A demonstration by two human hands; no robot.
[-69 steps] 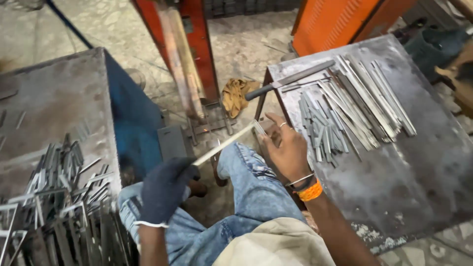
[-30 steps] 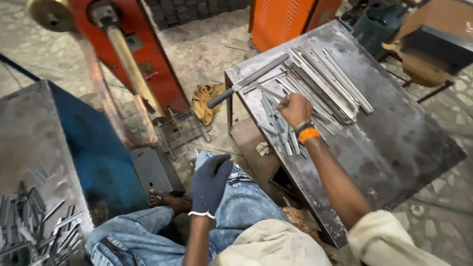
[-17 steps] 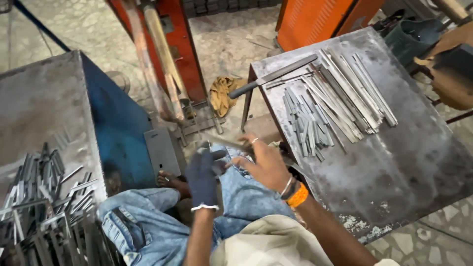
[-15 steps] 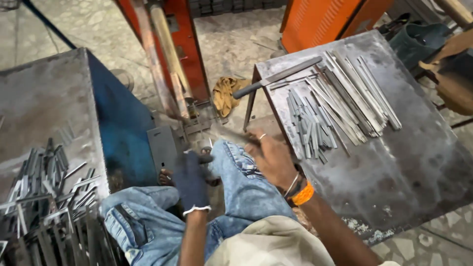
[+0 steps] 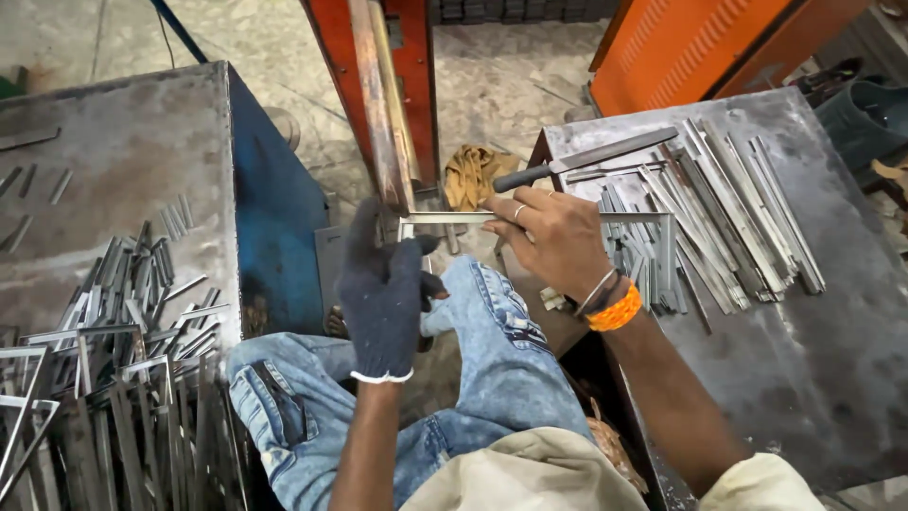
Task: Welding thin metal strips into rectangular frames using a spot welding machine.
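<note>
— Concrete workshop floor (image 5: 511, 85), stained and gritty. On the far left, what?

— Grey steel counter (image 5: 123, 161) with a blue side, heaped at its near end with cut metal pieces (image 5: 113, 360), some bent into angles.

— And moving inward?

— Orange machine upright (image 5: 388, 95) rising from the floor, a yellowish rag (image 5: 470, 175) lying just beside its foot. Below it, gloved left hand (image 5: 383, 293), above the denim knees (image 5: 492, 378).

— Holding anything?

— Fingers curled loosely, thumb and forefinger pinching the left end of a thin metal strip (image 5: 445, 218) near the upright's base.

— Which way does that strip run?

— Long axis nearly level, left to right, spanning from the glove across to the bare right hand (image 5: 553, 237). Right hand closer to its middle, fingers clenched over the top, gripping it; ring on one finger, orange band at the wrist.

— Further right?

— Second steel counter (image 5: 804, 360), carrying a loose spread of flat metal strips (image 5: 719, 218), and a file with a dark handle (image 5: 586, 156) lying just beyond the right knuckles, not touched.
</note>
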